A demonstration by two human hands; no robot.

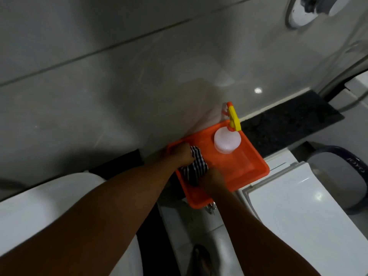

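Both hands were down in the orange tray (pixel 258 172), which sat against the wall by a dark ledge (pixel 288 124). The left hand (pixel 182 154) gripped the far end of the striped cloth (pixel 196 166), and the right hand (pixel 212 179) had its fingers closed round the near end. The cloth lay bunched between them on the tray's left side.

What worried me was the spray bottle (pixel 227 141), standing upright in the tray's far corner, just beside the cloth. A hard tug or a careless elbow could have knocked it over or sent it off the edge.

The tray's near corner also looked to jut out past its support, though I couldn't tell how well it was seated. Pressing down there might have tipped the whole lot toward the floor. The bin (pixel 338 176) stood well apart, out of harm's way.
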